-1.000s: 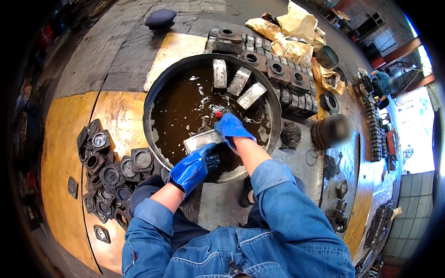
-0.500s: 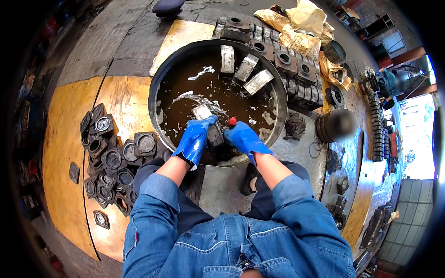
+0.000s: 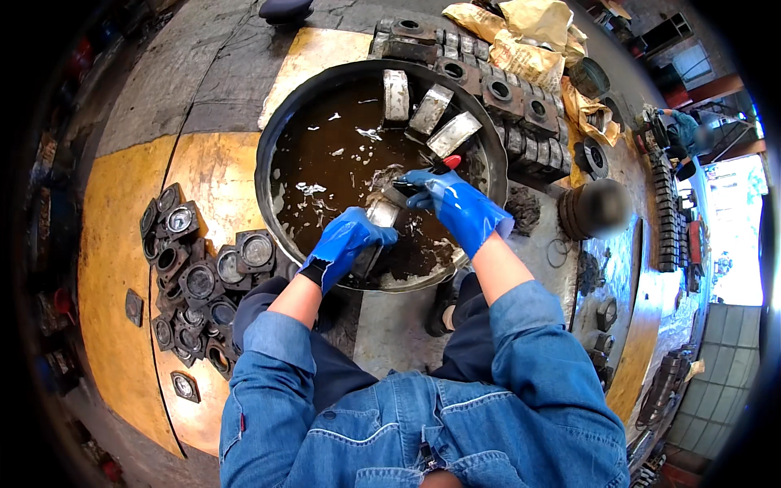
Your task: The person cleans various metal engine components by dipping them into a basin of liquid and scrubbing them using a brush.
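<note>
My left hand (image 3: 348, 241), in a blue rubber glove, is closed round a grey rectangular metal block (image 3: 382, 213) held tilted over the near part of a wide round basin (image 3: 265, 183) of brown liquid. In my right hand (image 3: 460, 202), gloved the same way, is a hand tool with a red handle end (image 3: 452, 161). The tool's dark working end lies at the block's far end; its exact kind is hidden by the fingers. Three more metal blocks (image 3: 430, 110) lean against the basin's far right wall. Pale foam floats on the liquid.
Square dark metal parts with round recesses (image 3: 199, 281) lie heaped on boards at the left. Stacked metal blocks (image 3: 500, 98) and yellowish paper sacks (image 3: 529, 57) stand behind the basin. To the right are stacked round pieces (image 3: 579, 210). Another person (image 3: 683, 134) is far right.
My right hand has moved up and right with the red-ended tool, which now points the other way. The left hand and block have shifted slightly. Foam has spread differently on the liquid.
</note>
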The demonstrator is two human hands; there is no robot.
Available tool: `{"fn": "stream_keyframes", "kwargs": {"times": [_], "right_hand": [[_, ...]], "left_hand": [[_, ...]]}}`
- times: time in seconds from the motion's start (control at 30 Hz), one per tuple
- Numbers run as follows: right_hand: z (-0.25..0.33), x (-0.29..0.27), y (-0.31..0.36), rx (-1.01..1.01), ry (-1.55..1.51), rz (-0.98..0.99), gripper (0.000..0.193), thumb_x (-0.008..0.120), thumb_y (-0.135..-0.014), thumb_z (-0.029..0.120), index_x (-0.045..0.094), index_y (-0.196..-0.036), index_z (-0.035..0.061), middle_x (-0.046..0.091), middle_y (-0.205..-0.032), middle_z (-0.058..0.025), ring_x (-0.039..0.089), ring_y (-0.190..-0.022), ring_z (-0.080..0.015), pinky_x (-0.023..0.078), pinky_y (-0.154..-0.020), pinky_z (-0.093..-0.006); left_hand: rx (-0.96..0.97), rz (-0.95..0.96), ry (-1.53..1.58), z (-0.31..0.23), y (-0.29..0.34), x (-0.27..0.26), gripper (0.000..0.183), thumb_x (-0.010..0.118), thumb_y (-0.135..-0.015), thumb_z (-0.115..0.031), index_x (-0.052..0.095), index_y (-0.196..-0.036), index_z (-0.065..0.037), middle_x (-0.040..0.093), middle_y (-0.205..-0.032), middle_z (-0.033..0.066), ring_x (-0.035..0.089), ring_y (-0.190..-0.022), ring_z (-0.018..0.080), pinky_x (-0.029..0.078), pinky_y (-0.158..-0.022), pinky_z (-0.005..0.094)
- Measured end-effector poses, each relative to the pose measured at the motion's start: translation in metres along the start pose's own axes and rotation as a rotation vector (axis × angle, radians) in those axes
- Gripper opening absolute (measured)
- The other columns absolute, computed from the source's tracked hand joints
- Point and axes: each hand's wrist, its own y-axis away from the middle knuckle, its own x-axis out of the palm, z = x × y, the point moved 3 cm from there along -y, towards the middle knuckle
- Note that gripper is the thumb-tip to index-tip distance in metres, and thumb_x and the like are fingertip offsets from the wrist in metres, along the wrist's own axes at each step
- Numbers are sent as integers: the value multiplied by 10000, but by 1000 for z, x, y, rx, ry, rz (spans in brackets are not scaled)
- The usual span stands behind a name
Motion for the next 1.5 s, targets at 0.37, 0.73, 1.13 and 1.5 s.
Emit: {"fn": "stream_keyframes", "kwargs": {"times": [0.37,0.73,1.13,1.5], "right_hand": [[-57,18,-45,279,881,-263,472,646,-962,438,762,-1222,62,754,-1200,-143,704,-1046,-248,513,-943,-371],[-1,-8,-34,17,-37,249,433,523,-986,118,628,-1377,-39,704,-1240,-173,721,-957,-205,593,-888,-324],[-15,37,-34,169,971,-192,469,610,-928,476,767,-1233,156,742,-1249,-142,705,-1161,-257,534,-1008,-394],[-67,-43,-48,235,884,-373,460,713,-880,353,747,-1203,27,734,-1203,-228,713,-1129,-389,564,-961,-448]], "left_hand": [[-251,1,-75,9,-11,3,564,814,-687,-441,774,-1034,2,753,-919,214,737,-848,338,568,-778,413],[-288,-19,-264,11,3,7,770,846,-672,-509,695,-1270,-48,740,-1189,207,723,-1094,358,559,-939,443],[-101,-115,453,55,-12,27,353,870,-726,-121,676,-1015,-61,674,-756,27,631,-632,166,486,-531,344],[37,-165,589,44,-46,77,212,745,-767,-40,709,-970,9,675,-817,32,588,-661,173,480,-626,326]]}}
